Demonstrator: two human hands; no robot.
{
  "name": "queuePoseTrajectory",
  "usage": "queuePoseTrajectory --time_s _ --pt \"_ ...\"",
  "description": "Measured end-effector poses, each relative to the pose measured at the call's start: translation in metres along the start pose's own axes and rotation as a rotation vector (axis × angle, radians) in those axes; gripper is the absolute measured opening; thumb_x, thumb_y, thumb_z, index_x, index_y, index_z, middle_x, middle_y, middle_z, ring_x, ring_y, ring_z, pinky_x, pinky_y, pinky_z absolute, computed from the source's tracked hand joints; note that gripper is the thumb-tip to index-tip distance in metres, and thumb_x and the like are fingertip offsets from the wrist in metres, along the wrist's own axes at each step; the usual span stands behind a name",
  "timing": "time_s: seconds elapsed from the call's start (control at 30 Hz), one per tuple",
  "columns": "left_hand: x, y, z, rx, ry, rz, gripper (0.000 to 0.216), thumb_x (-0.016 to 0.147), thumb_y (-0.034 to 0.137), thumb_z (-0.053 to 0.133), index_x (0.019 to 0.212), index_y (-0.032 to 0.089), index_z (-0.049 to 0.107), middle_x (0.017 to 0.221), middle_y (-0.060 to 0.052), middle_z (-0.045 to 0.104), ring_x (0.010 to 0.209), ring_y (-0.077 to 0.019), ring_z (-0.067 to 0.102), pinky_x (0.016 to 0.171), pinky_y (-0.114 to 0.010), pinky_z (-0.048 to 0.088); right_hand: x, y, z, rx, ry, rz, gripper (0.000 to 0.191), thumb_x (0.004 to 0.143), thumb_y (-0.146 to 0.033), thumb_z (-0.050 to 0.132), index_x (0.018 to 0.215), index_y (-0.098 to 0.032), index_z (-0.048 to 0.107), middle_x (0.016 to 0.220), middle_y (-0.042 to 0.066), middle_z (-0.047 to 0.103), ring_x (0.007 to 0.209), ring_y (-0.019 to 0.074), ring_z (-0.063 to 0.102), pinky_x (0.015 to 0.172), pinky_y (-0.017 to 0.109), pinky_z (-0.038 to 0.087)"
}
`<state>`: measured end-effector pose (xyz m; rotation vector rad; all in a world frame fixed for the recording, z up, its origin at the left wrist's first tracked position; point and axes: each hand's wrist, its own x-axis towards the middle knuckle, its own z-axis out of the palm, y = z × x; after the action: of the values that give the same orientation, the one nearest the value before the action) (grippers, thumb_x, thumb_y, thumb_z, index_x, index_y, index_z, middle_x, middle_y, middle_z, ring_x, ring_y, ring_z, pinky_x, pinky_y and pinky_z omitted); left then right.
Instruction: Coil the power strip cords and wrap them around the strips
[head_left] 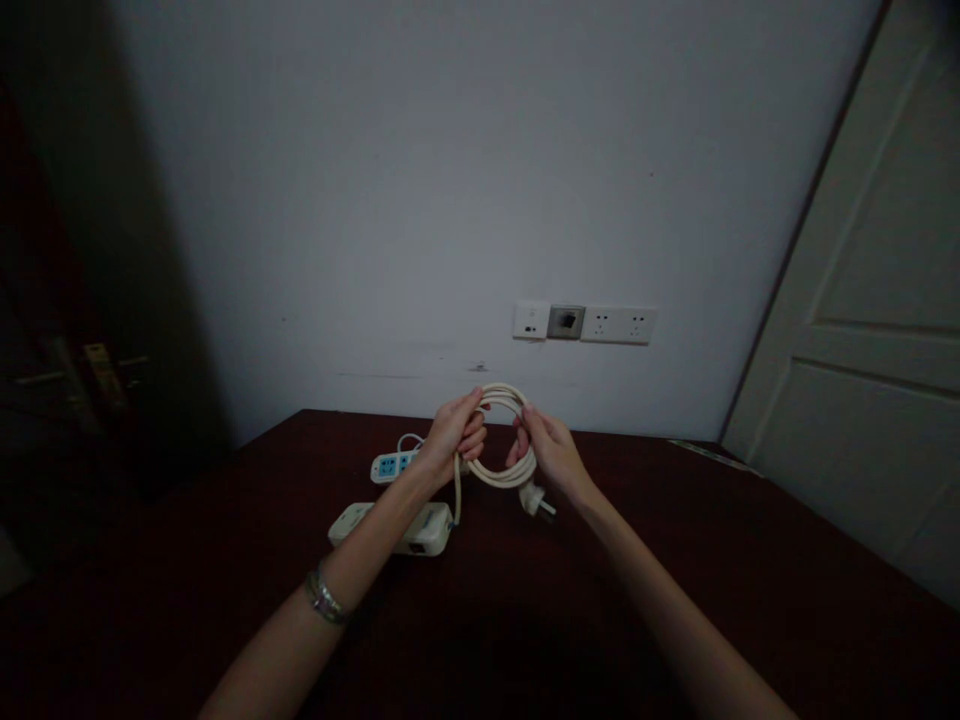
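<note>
Both my hands hold up a coil of cream power cable [501, 473] above a dark wooden table [675, 560]. My left hand [454, 435] grips the coil's left side, and my right hand [547, 447] grips its right side. The cable's plug [537, 500] hangs below my right hand. One strand runs down from the coil to a cream power strip [427, 530] lying on the table under my left forearm. A bracelet sits on my left wrist.
A second power strip with blue sockets [393, 465] lies farther back on the table. Wall outlets [585, 323] are mounted above the table's far edge. A white door [877, 330] stands at the right; a dark door with a handle is at the left.
</note>
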<state>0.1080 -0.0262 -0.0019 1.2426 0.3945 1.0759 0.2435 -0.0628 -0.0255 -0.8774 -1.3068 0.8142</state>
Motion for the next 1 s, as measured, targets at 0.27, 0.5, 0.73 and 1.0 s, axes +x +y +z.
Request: queuePoseTrajectory --time_s 0.27,0.5,0.73,1.0 --pt "-0.001 -0.017 0.004 0.045 0.096 0.032 0.040 0.075 0.056 0.055 0.073 0.016 0.050 0.039 0.012 0.026 0.028 -0.0031 0.022 0.032 -0.018 0.036 0.000 0.008 0.003 0.121 0.147 0.016 0.040 0.076 -0.058 0.051 0.072 -0.019 0.049 0.040 -0.011 0.035 0.029 0.0073 0.040 0.033 0.021 0.038" --pt "-0.002 -0.021 0.010 0.023 0.119 0.014 0.041 0.074 0.055 0.056 0.066 0.018 0.041 0.038 0.013 0.022 0.027 -0.0022 0.016 0.028 -0.015 0.026 0.002 0.012 0.001 0.115 0.135 0.016 0.043 0.073 -0.061 0.051 0.070 -0.019 0.047 0.040 -0.012 0.032 0.027 0.0057 0.032 0.029 0.020 0.037" --pt "0.001 -0.019 0.004 0.029 -0.018 -0.089 0.035 0.079 0.051 0.051 0.072 0.017 0.045 0.039 0.009 0.037 0.029 -0.0069 0.035 0.038 -0.024 0.043 0.001 0.010 0.000 0.187 0.179 0.037 0.042 0.072 -0.059 0.054 0.064 -0.019 0.043 0.039 -0.013 0.029 0.027 0.0042 0.028 0.027 0.018 0.030" --pt "0.005 -0.011 -0.015 0.258 -0.165 -0.080 0.029 0.076 0.042 0.059 0.085 0.015 0.051 0.057 0.001 0.054 0.047 -0.0112 0.054 0.050 -0.024 0.045 0.000 0.008 0.003 0.250 0.202 0.030 0.041 0.073 -0.058 0.055 0.065 -0.019 0.044 0.040 -0.013 0.027 0.028 0.0037 0.027 0.027 0.017 0.028"
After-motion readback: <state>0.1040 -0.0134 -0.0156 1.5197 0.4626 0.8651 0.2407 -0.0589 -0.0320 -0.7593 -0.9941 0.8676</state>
